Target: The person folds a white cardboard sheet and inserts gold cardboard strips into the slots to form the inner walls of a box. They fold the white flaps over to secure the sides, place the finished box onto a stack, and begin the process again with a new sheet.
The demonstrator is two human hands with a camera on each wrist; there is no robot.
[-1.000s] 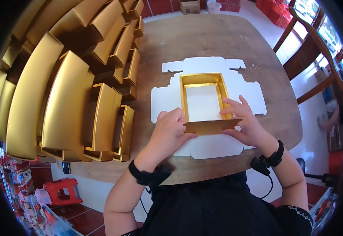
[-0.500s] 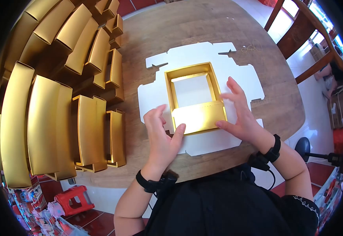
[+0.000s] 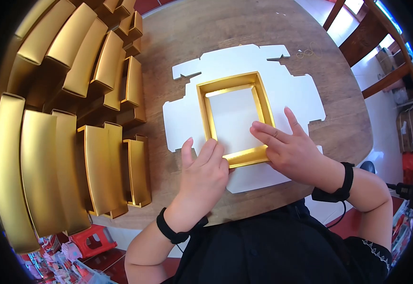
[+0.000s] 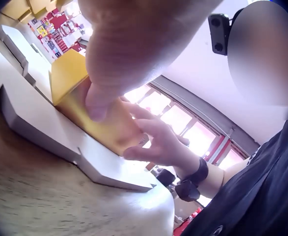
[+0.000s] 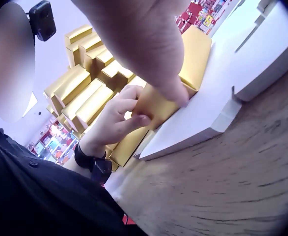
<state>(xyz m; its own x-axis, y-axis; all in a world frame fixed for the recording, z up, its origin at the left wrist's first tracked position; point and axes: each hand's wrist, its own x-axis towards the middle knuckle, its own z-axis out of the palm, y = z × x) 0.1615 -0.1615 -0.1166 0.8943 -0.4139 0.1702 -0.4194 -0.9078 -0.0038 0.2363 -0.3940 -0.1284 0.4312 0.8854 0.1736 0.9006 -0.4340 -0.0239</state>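
Note:
A gold cardboard box (image 3: 227,82), with upright walls and a white base inside, lies on a thick stack of white die-cut card blanks (image 3: 301,102). At its near left corner my left hand (image 3: 204,168) pinches the near wall, fingers over the rim; in the left wrist view the thumb lies on the outer gold face (image 4: 109,130). My right hand (image 3: 294,151) grips the near right corner, with two fingers stretched over the inside. Its thumb rests against the outside of that wall in the right wrist view, where the left hand (image 5: 117,118) also shows.
Rows of finished gold boxes (image 3: 40,165) are stacked along the left side of the wooden table (image 3: 201,28). A thin looped string (image 3: 309,50) lies at the far right, near a wooden chair (image 3: 365,40). A red stool (image 3: 94,240) stands on the floor at lower left.
The gold flap at the near side, upright and then leaning inward over the box, now stands as a narrow near wall. Both hands came off it briefly and have returned to the near corners.

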